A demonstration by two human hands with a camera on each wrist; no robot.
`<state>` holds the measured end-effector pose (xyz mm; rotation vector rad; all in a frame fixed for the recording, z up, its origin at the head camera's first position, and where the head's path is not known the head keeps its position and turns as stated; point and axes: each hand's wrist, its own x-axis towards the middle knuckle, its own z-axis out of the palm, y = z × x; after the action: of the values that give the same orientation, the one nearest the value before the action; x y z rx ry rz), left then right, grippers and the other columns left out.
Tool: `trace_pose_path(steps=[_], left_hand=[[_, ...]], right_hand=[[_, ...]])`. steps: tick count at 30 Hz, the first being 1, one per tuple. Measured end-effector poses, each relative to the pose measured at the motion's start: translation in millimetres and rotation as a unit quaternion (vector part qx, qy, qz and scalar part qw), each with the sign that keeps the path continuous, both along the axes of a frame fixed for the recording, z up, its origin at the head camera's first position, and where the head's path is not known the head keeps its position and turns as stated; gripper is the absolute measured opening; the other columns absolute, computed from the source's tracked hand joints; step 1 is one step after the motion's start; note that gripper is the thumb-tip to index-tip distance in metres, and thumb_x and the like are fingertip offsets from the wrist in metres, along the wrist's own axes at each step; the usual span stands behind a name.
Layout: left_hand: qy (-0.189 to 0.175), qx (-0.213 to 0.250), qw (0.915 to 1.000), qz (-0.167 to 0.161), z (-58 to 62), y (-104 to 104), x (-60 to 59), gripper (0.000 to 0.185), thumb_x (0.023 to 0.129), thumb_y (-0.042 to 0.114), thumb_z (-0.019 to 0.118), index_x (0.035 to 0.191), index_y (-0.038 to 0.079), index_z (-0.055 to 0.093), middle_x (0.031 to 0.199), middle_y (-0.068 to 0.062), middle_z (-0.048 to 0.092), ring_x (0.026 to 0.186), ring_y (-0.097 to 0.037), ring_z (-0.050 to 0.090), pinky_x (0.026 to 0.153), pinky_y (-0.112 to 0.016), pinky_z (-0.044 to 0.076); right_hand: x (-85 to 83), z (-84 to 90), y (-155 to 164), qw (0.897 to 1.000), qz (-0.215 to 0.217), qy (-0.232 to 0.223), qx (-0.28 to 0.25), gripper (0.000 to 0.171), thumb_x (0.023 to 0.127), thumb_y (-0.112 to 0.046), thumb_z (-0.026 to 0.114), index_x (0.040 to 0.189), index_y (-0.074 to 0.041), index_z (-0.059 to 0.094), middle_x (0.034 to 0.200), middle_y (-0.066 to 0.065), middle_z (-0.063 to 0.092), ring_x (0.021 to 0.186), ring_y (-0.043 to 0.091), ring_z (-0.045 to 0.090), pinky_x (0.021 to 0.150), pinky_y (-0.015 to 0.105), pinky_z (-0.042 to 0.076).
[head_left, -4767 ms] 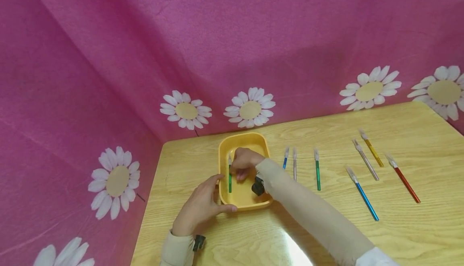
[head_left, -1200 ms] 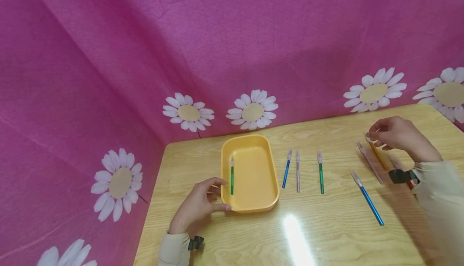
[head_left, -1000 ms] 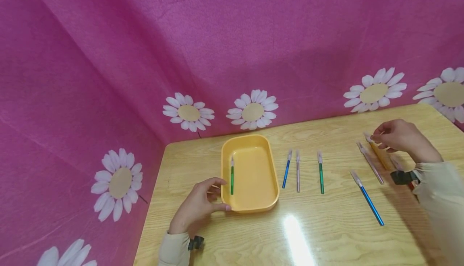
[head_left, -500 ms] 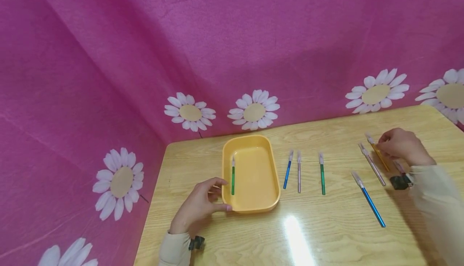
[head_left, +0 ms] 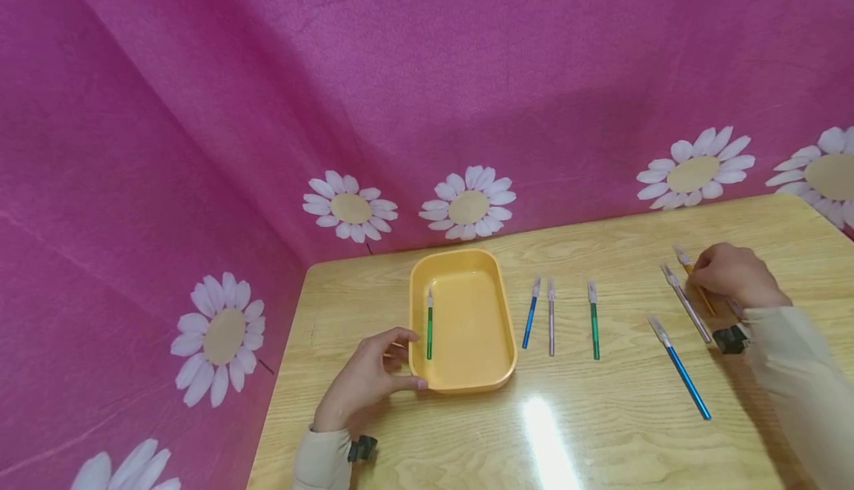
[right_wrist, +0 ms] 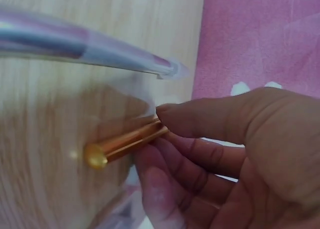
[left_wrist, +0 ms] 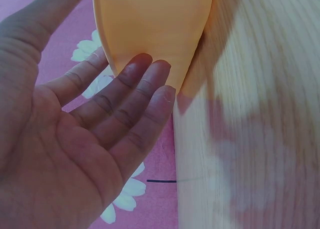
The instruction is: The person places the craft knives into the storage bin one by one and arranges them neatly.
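The slim gold pen-shaped tool (right_wrist: pixel 127 143) with a pale, translucent cap is at the far right of the wood-grain tabletop (head_left: pixel 600 431), just right of a silvery-pink pen-shaped tool (head_left: pixel 687 305) with a clear cap; whether its barrel is lifted off the surface is hard to tell. It looks light and stiff, and its smooth, shiny round barrel would likely roll or slip under a careless touch. The cap seems the weaker part and might pull loose, so a pinch around the middle of the barrel looks the safest hold. The right hand (head_left: pixel 737 275) has just such a hold, pinching the barrel between thumb and fingers. The left hand (head_left: pixel 367 375), its fingers loosely extended, touches the near left corner of the yellow rounded plastic tray (head_left: pixel 470 327), where a green pen-shaped tool (head_left: pixel 430 333) lies along the left side. Compared with about a second ago, the right hand has moved from the gold tool's capped far end nearer along its barrel, while the left hand, the tray and the green tool stay as they were; earlier still, the right hand was inside the tray.
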<state>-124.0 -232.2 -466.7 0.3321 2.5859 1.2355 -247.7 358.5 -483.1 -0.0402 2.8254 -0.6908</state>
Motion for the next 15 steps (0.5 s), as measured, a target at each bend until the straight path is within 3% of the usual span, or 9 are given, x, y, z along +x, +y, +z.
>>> trace_pose_path(steps=[4, 15], left_hand=[[-0.004, -0.001, 1.0000, 0.002, 0.6, -0.1, -0.1, 0.058, 0.080, 0.026, 0.092, 0.130, 0.015, 0.065, 0.119, -0.003, 0.072, 0.102, -0.017, 0.068, 0.097, -0.048, 0.059], [-0.007, -0.005, 1.0000, 0.002, 1.3, 0.8, 0.3, 0.058, 0.080, 0.028, 0.092, 0.130, 0.015, 0.065, 0.120, -0.001, 0.072, 0.102, -0.016, 0.068, 0.097, -0.047, 0.059]], right_hand=[[-2.7, -1.7, 0.5, 1.000, 0.003, 0.000, 0.001, 0.036, 0.089, -0.017, 0.068, 0.103, 0.016, 0.067, 0.093, 0.030, 0.070, 0.079, 0.036, 0.064, 0.066, 0.049, 0.056], [-5.2, -4.0, 0.2, 1.000, 0.002, -0.007, -0.004, 0.026, 0.085, -0.018, 0.070, 0.087, 0.007, 0.070, 0.078, 0.014, 0.067, 0.072, 0.029, 0.059, 0.058, 0.035, 0.048]])
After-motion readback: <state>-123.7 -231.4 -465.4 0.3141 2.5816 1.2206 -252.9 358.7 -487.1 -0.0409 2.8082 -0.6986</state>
